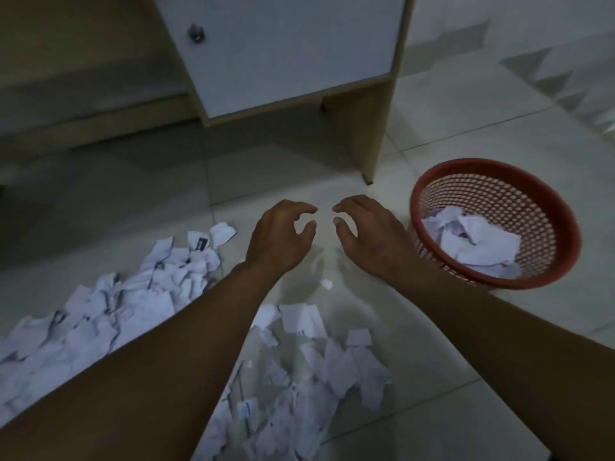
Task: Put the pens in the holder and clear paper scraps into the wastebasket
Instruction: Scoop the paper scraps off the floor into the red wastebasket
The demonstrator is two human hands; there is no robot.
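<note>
Item, hands: I log the left hand point(279, 234) and right hand point(366, 234) side by side over bare floor tile point(432, 344), palms down, fingers loosely curled, holding nothing. Item, paper scraps point(133, 301): the mass lies behind and left of both hands, running as a band toward me, nearest the left hand; one small scrap point(326, 283) sits just behind the wrists. Item, wastebasket point(432, 207): just right of the right hand, partly filled; no pens or holder in view.

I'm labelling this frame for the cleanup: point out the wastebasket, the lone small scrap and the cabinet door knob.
wastebasket point(420, 181): head view, red rim
lone small scrap point(326, 283): head view, its middle
cabinet door knob point(196, 33): head view, its face
</note>
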